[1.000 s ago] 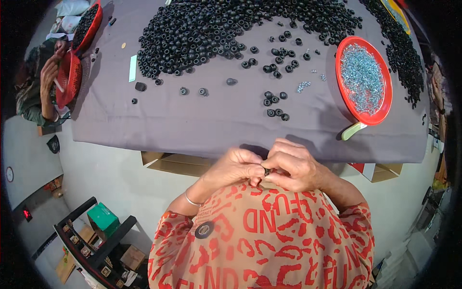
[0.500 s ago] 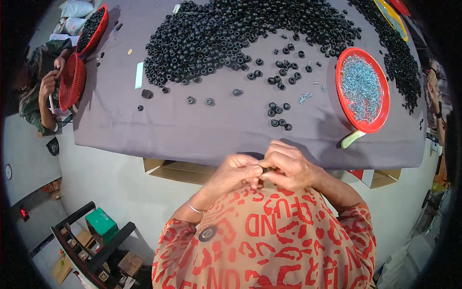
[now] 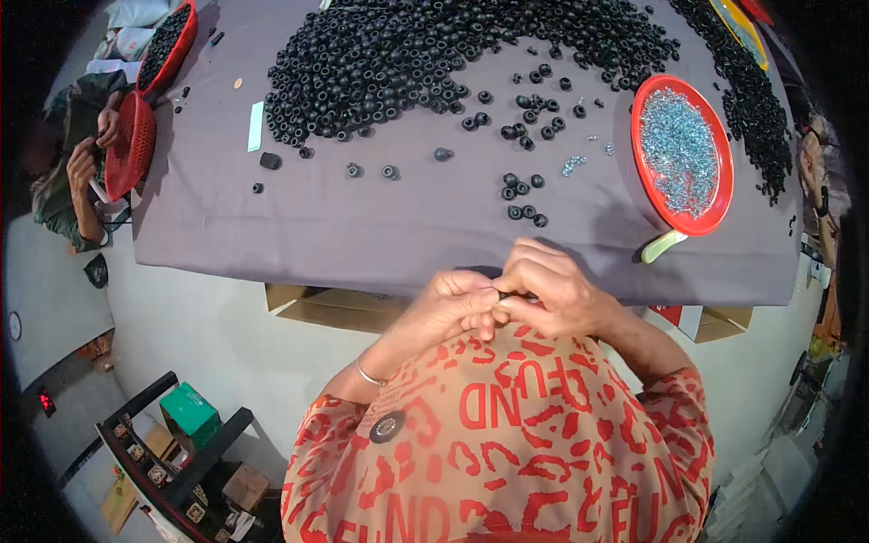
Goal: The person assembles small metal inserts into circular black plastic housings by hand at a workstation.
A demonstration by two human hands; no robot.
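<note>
My left hand point(image 3: 460, 304) and my right hand point(image 3: 554, 291) meet in front of my chest, just off the table's near edge. Fingertips of both are pinched together around a small black part point(image 3: 503, 296), mostly hidden by the fingers. It looks similar in colour to the round, hollow black parts point(image 3: 380, 77) heaped at the back of the table. Closer to me lie a small group of these black parts point(image 3: 516, 188) and a few clear bluish bits point(image 3: 573, 166). To the right, a red plate point(image 3: 642, 172) holds many small, clear bluish pieces.
A pale green handle point(image 3: 663, 246) lies against the red plate. More small black pieces point(image 3: 760, 136) spread along the right edge. On the left another person point(image 3: 83, 172) works beside red baskets point(image 3: 136, 145). Cardboard boxes point(image 3: 339, 312) stand under the table, and a black rack point(image 3: 176, 452) is at lower left.
Both hands have shifted slightly in view, still pinched together on the small black part. The table's contents appear a little higher and further left. The other person's hands have moved slightly.
</note>
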